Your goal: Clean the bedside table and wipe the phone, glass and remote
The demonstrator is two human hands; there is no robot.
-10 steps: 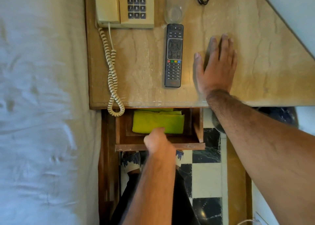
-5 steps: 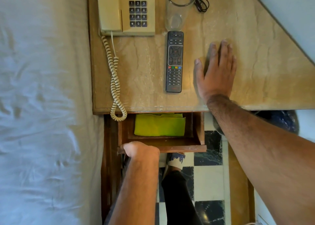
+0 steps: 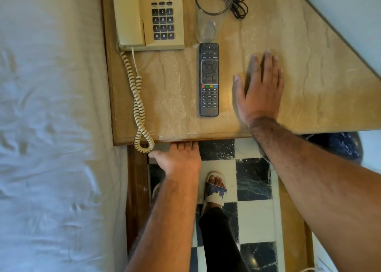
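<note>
A person looks straight down over a bedside table. Nearest, a foot in a pale slide sandal with a blue patterned strap (image 3: 215,191) stands on a black-and-white checkered tile floor (image 3: 255,220). To the left lies a bed covered in a wrinkled white sheet (image 3: 51,137).

Just beyond the foot, the left hand (image 3: 178,160) presses against the front of the table, under the near edge; its fingers are tucked out of sight, so how wide it is cannot be told.

Above it spreads the beige marble-patterned tabletop (image 3: 171,90). The right hand (image 3: 258,92) lies flat and wide open on it, palm down, holding nothing. Just left of that hand lies a long black remote control with coloured buttons (image 3: 208,79), lengthwise. Further left, a cream coiled cord (image 3: 137,102) loops over the near edge. At the far side sits a cream push-button telephone (image 3: 148,17), and right of it a clear drinking glass (image 3: 210,14), just beyond the remote. A thin black cable (image 3: 240,6) curls beside the glass.
</note>
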